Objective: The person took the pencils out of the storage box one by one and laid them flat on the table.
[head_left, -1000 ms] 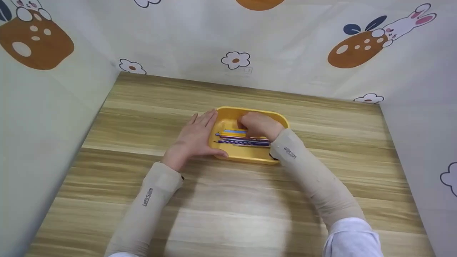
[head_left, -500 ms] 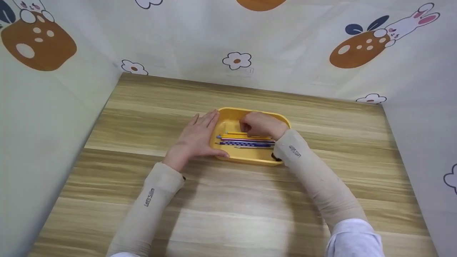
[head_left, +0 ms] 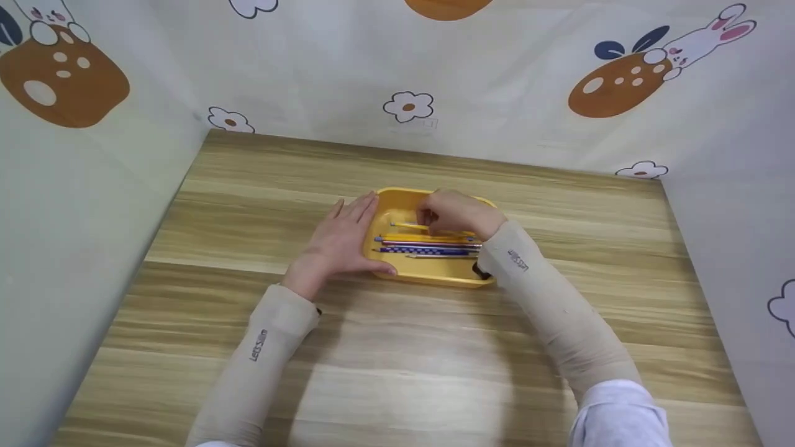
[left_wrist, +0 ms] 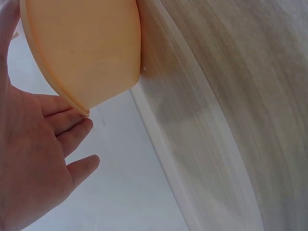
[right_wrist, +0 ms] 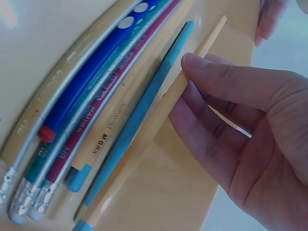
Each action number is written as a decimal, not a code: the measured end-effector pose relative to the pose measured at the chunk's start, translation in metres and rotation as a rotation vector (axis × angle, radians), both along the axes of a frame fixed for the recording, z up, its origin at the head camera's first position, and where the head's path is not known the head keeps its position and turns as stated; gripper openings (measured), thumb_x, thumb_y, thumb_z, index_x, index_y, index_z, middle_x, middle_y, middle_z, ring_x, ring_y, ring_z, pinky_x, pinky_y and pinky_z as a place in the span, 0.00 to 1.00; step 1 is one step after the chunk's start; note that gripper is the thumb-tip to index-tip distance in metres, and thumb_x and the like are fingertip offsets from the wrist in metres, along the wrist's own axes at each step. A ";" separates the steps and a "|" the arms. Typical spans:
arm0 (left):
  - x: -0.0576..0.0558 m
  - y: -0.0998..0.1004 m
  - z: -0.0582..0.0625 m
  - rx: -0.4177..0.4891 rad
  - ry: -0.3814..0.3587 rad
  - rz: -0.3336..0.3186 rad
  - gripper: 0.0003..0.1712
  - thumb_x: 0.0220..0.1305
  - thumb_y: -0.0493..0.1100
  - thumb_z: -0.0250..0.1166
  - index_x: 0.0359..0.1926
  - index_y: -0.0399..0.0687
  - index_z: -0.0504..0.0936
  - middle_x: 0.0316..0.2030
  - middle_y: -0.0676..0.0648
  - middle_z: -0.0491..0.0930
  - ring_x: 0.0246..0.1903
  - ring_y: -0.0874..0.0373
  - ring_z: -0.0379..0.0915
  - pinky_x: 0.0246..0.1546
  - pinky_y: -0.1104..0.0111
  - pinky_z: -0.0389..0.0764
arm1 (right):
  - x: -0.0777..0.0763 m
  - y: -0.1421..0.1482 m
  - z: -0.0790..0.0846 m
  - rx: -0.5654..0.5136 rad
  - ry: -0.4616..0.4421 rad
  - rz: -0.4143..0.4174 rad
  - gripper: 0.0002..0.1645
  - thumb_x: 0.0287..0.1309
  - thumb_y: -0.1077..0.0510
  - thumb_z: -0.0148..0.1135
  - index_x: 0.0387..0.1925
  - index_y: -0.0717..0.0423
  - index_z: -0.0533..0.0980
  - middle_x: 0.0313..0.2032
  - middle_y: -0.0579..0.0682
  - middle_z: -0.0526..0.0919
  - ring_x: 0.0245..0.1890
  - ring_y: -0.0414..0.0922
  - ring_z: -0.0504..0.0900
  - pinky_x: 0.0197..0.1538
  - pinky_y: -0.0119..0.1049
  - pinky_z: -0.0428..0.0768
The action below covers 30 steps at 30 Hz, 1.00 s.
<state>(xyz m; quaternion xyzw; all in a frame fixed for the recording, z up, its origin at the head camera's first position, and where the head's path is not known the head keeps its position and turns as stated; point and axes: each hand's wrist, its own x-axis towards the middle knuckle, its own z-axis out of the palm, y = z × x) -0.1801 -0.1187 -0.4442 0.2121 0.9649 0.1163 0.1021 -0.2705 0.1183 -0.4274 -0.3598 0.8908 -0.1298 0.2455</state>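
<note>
A yellow tray (head_left: 435, 277) holds a row of several pencils (head_left: 428, 251). My left hand (head_left: 338, 242) lies spread at the tray's left end, thumb on the near rim and straight fingers along the far-left rim. In the left wrist view, the fingertips touch the rim of the tray (left_wrist: 96, 48). Inside the tray, my right hand (head_left: 456, 214) pinches a yellow pencil with a blue end (right_wrist: 144, 139) between thumb and fingers. This pencil slants beside a slim blue strip-like piece (right_wrist: 137, 120). Next to that lie a second yellow pencil (right_wrist: 108, 122) and a maroon pencil (right_wrist: 89, 115).
Farther along the row are a blue pencil with white dots (right_wrist: 89, 74) and a gold-coloured pencil (right_wrist: 48, 94). The tray stands on a wood-grain table (head_left: 385, 360). Pale patterned sheets (head_left: 323, 74) enclose the table at the back and sides.
My right hand has shifted slightly right and away from the row. The pinched yellow pencil now lies apart from the others in the tray. My left hand keeps its place on the rim.
</note>
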 end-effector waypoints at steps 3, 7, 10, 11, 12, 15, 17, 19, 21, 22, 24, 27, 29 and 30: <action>0.000 0.000 0.000 0.005 0.002 0.003 0.80 0.41 0.87 0.61 0.79 0.41 0.40 0.80 0.44 0.42 0.80 0.50 0.40 0.80 0.49 0.41 | 0.001 0.000 0.003 -0.004 0.027 0.010 0.06 0.56 0.67 0.65 0.35 0.56 0.80 0.34 0.50 0.82 0.35 0.46 0.76 0.43 0.39 0.79; 0.001 0.000 0.000 0.013 -0.006 0.010 0.80 0.41 0.86 0.61 0.80 0.42 0.40 0.80 0.44 0.42 0.80 0.50 0.39 0.80 0.50 0.40 | 0.002 0.000 0.008 -0.005 0.044 0.003 0.05 0.58 0.66 0.66 0.36 0.55 0.80 0.34 0.51 0.82 0.36 0.46 0.76 0.45 0.40 0.79; 0.000 0.000 -0.001 0.017 -0.007 0.010 0.79 0.42 0.86 0.61 0.79 0.42 0.40 0.80 0.44 0.42 0.80 0.50 0.39 0.80 0.50 0.40 | 0.004 0.000 0.012 -0.010 0.051 0.002 0.05 0.59 0.66 0.66 0.36 0.56 0.80 0.35 0.51 0.82 0.36 0.47 0.76 0.46 0.40 0.79; 0.000 0.000 -0.001 0.018 -0.007 0.009 0.79 0.42 0.86 0.61 0.79 0.42 0.40 0.80 0.44 0.42 0.80 0.50 0.39 0.80 0.50 0.40 | 0.004 0.000 0.014 -0.012 0.050 0.000 0.05 0.59 0.66 0.66 0.36 0.56 0.80 0.35 0.51 0.83 0.36 0.47 0.76 0.46 0.40 0.79; 0.000 0.000 -0.001 0.019 -0.007 0.009 0.79 0.42 0.86 0.61 0.79 0.42 0.40 0.80 0.44 0.42 0.80 0.50 0.39 0.80 0.50 0.40 | 0.005 0.000 0.016 -0.014 0.049 -0.001 0.04 0.59 0.66 0.66 0.36 0.56 0.80 0.35 0.51 0.83 0.36 0.47 0.76 0.46 0.40 0.79; 0.000 0.000 -0.001 0.022 -0.007 0.009 0.79 0.41 0.86 0.62 0.79 0.41 0.40 0.80 0.44 0.42 0.80 0.50 0.39 0.80 0.50 0.40 | 0.006 0.001 0.019 -0.018 0.045 -0.002 0.03 0.60 0.65 0.65 0.36 0.56 0.80 0.35 0.51 0.83 0.36 0.47 0.76 0.45 0.40 0.79; 0.000 0.000 -0.001 0.021 -0.007 0.011 0.80 0.41 0.86 0.62 0.80 0.42 0.40 0.80 0.44 0.42 0.80 0.50 0.39 0.80 0.50 0.40 | 0.006 0.002 0.022 -0.024 0.046 -0.006 0.03 0.61 0.65 0.66 0.36 0.56 0.81 0.35 0.51 0.83 0.36 0.47 0.77 0.45 0.40 0.80; 0.000 0.000 -0.001 0.018 -0.007 0.013 0.80 0.41 0.86 0.62 0.80 0.42 0.40 0.80 0.44 0.43 0.80 0.50 0.39 0.80 0.50 0.40 | 0.006 0.003 0.024 -0.027 0.055 -0.008 0.03 0.61 0.64 0.66 0.37 0.56 0.81 0.36 0.51 0.83 0.36 0.47 0.77 0.45 0.40 0.80; 0.000 0.000 0.000 0.018 -0.008 0.013 0.80 0.41 0.86 0.62 0.80 0.42 0.40 0.80 0.44 0.43 0.80 0.50 0.39 0.80 0.50 0.40 | 0.007 0.005 0.026 -0.033 0.063 -0.015 0.03 0.61 0.64 0.66 0.37 0.56 0.81 0.36 0.51 0.83 0.37 0.47 0.78 0.46 0.40 0.81; 0.000 0.000 0.000 0.020 -0.008 0.014 0.80 0.41 0.86 0.62 0.80 0.42 0.40 0.80 0.44 0.43 0.80 0.50 0.40 0.80 0.50 0.40 | 0.007 0.006 0.027 -0.036 0.064 -0.018 0.04 0.61 0.64 0.66 0.38 0.56 0.81 0.36 0.51 0.84 0.37 0.47 0.78 0.46 0.40 0.81; 0.000 0.000 -0.001 0.024 -0.007 0.017 0.79 0.41 0.86 0.62 0.80 0.42 0.40 0.80 0.44 0.43 0.80 0.49 0.40 0.80 0.50 0.40 | 0.007 0.009 0.029 -0.046 0.060 -0.031 0.04 0.61 0.65 0.66 0.39 0.56 0.81 0.37 0.51 0.84 0.38 0.47 0.78 0.47 0.40 0.81; 0.000 0.000 0.000 0.028 -0.002 0.018 0.79 0.41 0.85 0.63 0.80 0.42 0.40 0.80 0.44 0.43 0.80 0.50 0.40 0.80 0.50 0.40 | 0.008 0.013 0.035 -0.071 0.055 -0.049 0.06 0.61 0.66 0.66 0.40 0.57 0.81 0.38 0.52 0.85 0.39 0.47 0.79 0.48 0.41 0.82; 0.001 0.000 0.000 0.022 0.004 0.014 0.79 0.41 0.85 0.63 0.79 0.42 0.41 0.80 0.44 0.43 0.80 0.50 0.40 0.81 0.50 0.40 | 0.009 0.017 0.039 -0.086 0.068 -0.053 0.06 0.60 0.66 0.66 0.40 0.58 0.81 0.38 0.53 0.85 0.39 0.48 0.80 0.48 0.41 0.83; 0.001 0.001 0.000 0.020 0.008 0.011 0.79 0.41 0.85 0.63 0.79 0.41 0.41 0.80 0.44 0.43 0.80 0.50 0.40 0.81 0.50 0.41 | 0.009 0.019 0.042 -0.095 0.078 -0.054 0.06 0.60 0.66 0.66 0.40 0.58 0.81 0.38 0.53 0.85 0.39 0.48 0.81 0.48 0.42 0.83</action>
